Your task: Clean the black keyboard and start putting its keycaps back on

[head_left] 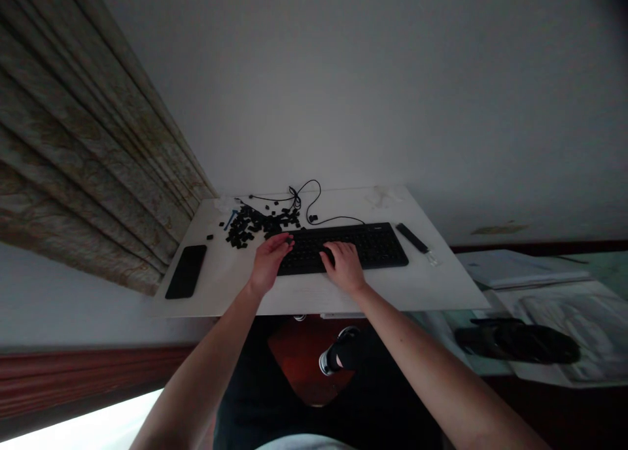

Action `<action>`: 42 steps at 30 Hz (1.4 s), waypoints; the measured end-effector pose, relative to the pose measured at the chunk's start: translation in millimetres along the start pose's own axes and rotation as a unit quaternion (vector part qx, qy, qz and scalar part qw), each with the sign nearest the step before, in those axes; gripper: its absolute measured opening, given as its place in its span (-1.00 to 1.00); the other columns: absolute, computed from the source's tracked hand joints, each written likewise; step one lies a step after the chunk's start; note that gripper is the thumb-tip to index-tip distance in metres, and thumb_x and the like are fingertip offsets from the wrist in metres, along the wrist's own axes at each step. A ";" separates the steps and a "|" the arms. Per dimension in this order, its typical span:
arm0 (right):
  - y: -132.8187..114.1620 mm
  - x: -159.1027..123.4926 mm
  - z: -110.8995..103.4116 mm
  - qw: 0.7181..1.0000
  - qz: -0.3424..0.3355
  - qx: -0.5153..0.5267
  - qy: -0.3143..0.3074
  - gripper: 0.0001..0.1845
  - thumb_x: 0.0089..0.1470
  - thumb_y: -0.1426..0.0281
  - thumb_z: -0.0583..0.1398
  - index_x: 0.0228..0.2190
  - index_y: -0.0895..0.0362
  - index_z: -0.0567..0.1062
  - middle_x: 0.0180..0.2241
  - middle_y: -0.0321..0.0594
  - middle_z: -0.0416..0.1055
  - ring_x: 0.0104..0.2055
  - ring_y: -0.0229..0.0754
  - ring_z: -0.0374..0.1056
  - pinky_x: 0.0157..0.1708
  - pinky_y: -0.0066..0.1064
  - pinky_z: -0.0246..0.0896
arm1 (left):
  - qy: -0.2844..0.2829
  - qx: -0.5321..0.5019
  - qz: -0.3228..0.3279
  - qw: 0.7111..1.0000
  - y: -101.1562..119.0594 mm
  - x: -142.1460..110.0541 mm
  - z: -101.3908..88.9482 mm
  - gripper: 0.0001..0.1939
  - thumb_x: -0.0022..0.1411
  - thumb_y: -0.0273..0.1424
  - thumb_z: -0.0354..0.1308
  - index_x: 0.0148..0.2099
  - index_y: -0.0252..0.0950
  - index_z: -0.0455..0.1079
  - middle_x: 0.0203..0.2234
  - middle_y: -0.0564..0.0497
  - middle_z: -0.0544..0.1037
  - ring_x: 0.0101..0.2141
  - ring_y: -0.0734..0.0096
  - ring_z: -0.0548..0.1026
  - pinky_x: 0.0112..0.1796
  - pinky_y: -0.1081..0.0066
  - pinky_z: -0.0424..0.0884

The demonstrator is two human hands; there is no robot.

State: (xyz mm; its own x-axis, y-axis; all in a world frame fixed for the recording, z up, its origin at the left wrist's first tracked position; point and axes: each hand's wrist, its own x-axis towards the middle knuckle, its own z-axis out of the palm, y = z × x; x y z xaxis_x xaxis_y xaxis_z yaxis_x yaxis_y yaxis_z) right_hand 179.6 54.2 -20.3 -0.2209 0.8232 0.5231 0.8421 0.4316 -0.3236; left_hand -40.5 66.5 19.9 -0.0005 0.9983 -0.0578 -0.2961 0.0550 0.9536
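A black keyboard (380, 244) lies on the white table. Over its left end is my left hand (269, 260), with thumb and fingers drawn together in a pinch. Whatever may sit between those fingertips is too small to make out. My right hand (345, 265) rests on the middle of the keyboard, thumb apart from the other fingers, and nothing shows in its grasp. A heap of loose black keycaps (245, 226) spreads beyond my left hand, some reaching close to the keyboard's far edge.
A black phone (186, 272) lies at the table's left. Behind the keycaps runs a coiled black cable (296, 198); a thin blue tool (230, 220) is beside them. Right of the keyboard lies a dark brush-like strip (412, 237). A curtain (98, 129) hangs at left.
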 end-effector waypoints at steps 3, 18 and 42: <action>-1.7 -2.5 -2.7 1.000 -0.011 0.020 0.009 -0.71 0.28 0.29 0.08 -0.06 0.14 0.44 -0.14 -0.02 0.50 -0.07 0.04 0.36 -0.04 -0.11 0.15 | -0.033 -0.029 -0.027 0.999 -7.6 -13.4 21.9 -0.60 0.06 -0.33 0.37 -0.02 -0.27 0.49 -0.07 -0.12 0.59 -0.04 0.24 0.55 0.08 0.15 0.40; 2.4 -7.1 -1.9 0.999 -0.039 0.036 0.002 -0.62 0.23 0.38 0.08 0.07 0.16 0.37 -0.07 0.02 0.46 -0.08 0.02 0.36 -0.09 -0.16 0.25 | -0.032 -0.041 -0.049 0.997 -48.2 -17.7 62.3 -0.60 0.04 -0.27 0.39 -0.06 -0.28 0.51 -0.15 -0.07 0.61 -0.12 0.31 0.56 -0.03 0.28 0.46; 3.4 -8.4 1.7 0.999 -0.020 0.026 0.009 -0.73 0.32 0.33 0.07 -0.07 0.11 0.51 -0.17 -0.05 0.50 -0.18 -0.07 0.41 -0.14 -0.25 0.33 | 0.021 -0.118 -0.133 0.984 -39.6 -21.8 66.2 -0.74 0.05 -0.29 0.41 -0.32 -0.35 0.47 -0.39 -0.02 0.59 -0.28 0.40 0.59 0.03 0.22 0.44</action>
State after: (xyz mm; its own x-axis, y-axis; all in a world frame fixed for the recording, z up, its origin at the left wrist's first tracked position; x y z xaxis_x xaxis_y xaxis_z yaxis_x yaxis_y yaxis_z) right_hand 183.4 49.3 -27.0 -0.2456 0.7984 0.5498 0.8060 0.4833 -0.3418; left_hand 34.4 43.7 2.9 0.0701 0.9470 -0.3134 -0.5042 0.3047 0.8080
